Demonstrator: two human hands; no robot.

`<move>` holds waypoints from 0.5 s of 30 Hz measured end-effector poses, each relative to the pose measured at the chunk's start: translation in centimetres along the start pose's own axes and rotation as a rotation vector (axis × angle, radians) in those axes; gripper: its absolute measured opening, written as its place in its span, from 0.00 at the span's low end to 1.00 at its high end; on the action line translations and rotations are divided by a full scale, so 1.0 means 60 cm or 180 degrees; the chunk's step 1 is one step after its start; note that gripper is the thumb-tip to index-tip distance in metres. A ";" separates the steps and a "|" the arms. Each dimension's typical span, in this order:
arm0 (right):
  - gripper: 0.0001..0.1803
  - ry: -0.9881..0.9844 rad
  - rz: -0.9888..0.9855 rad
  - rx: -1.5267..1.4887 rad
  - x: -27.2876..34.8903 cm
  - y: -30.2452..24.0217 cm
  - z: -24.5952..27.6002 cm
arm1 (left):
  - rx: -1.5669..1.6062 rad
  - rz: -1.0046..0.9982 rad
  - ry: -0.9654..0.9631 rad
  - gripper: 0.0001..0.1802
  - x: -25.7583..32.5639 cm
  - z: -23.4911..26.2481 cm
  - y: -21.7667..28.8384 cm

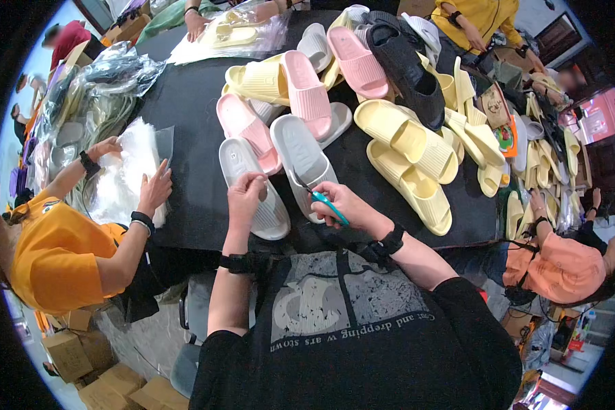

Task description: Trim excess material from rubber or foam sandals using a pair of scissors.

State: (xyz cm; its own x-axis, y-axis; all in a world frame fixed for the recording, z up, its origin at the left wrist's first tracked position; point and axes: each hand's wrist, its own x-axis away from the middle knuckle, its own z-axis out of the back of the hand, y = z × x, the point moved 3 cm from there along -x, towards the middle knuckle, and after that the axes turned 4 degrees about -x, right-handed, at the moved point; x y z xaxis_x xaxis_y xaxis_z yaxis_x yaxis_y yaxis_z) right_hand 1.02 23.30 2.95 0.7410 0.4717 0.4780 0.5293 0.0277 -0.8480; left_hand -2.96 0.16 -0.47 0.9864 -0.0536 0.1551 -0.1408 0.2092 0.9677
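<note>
Over the near edge of the black table (191,143), my right hand (352,205) is wrapped round small scissors (333,210) with teal handles. Their dark tips point toward the grey slide sandal (294,137) in front of me. A second grey slide sandal (272,217) lies to its left, partly under my left hand (244,198). The fingers of that hand are pinched together; whatever they hold is too small to make out. Pink slides (239,123) and yellow slides (410,181) lie close by, beyond and to the right of my hands.
A black sandal (400,65) tops the far pile. At left, a person in orange handles clear plastic bags (133,167). Another person's hands work on a bagged yellow slide (232,34) at the far side. More slides and people are at right; cardboard boxes (78,355) stand lower left.
</note>
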 end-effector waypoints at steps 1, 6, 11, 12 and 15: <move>0.25 0.0072 0.0108 0.0116 0.005 -0.005 0.002 | 0.0379 -0.0097 0.0221 0.09 0.001 0.006 0.006; 0.24 0.0305 0.0306 0.0397 0.010 -0.005 0.020 | 0.1041 -0.0423 0.1066 0.06 0.009 0.044 0.053; 0.24 0.0486 0.0367 0.0517 0.024 -0.001 0.031 | 0.1296 -0.0736 0.1381 0.06 0.036 0.080 0.097; 0.24 0.0489 0.0370 0.0517 0.026 0.000 0.033 | 0.1368 -0.0807 0.1355 0.06 0.044 0.085 0.108; 0.24 0.0505 0.0437 0.0466 0.028 0.002 0.038 | 0.1354 -0.1021 0.1373 0.06 0.072 0.095 0.154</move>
State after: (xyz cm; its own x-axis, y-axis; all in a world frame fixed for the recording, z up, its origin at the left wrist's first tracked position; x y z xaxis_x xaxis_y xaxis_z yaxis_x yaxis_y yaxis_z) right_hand 1.38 26.11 3.13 0.8635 0.3359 0.3762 0.3624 0.1057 -0.9260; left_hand -0.46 -3.73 10.26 0.9178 0.3634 -0.1601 0.2302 -0.1584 0.9602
